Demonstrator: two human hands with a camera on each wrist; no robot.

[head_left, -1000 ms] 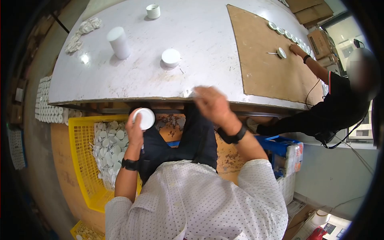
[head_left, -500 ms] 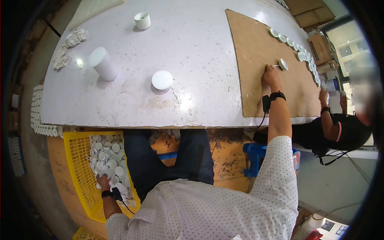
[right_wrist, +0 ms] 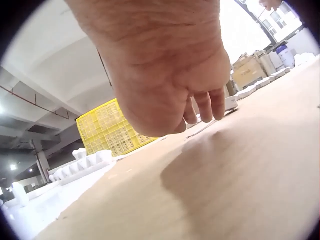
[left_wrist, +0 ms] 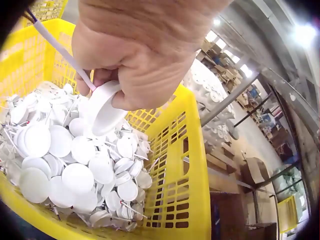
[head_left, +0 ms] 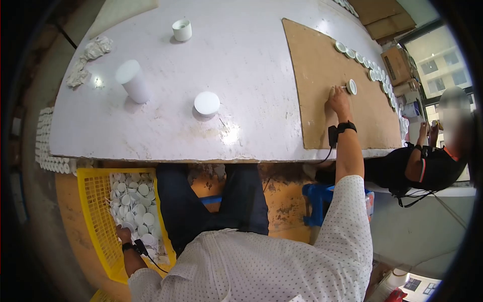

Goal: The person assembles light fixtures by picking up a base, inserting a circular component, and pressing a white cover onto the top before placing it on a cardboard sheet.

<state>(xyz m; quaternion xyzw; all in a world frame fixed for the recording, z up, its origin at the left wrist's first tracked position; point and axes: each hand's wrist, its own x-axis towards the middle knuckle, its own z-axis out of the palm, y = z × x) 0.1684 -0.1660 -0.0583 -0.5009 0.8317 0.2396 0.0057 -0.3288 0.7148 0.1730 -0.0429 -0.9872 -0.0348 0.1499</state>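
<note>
My left hand (left_wrist: pixel 145 55) pinches a white round disc (left_wrist: pixel 105 112) by its edge, over a heap of similar discs (left_wrist: pixel 77 177). A pale sleeved wire lead (left_wrist: pixel 62 52) runs up from this disc. In the head view the left hand (head_left: pixel 124 233) is inside the yellow basket (head_left: pixel 95 221). My right hand (head_left: pixel 340 103) is stretched out over the brown cardboard sheet (head_left: pixel 317 75). Its curled fingers (right_wrist: pixel 202 107) close on the thin wire (right_wrist: pixel 197 131) of a disc with a pale green rim (head_left: pixel 351 87), which lies on the cardboard.
A white table (head_left: pixel 161 126) holds a tall white cylinder (head_left: pixel 133 83), a round white-topped piece (head_left: pixel 207 103), a short white cup-like piece (head_left: pixel 182 30) and a crumpled cloth (head_left: pixel 93 53). More rimmed discs (head_left: pixel 358 59) line the cardboard's far edge. Another person (head_left: pixel 382 168) stands at the right.
The left hand has gone from the lap, where it held a round white piece, down into the basket. The right hand has moved from the table's front edge to the disc on the cardboard.
</note>
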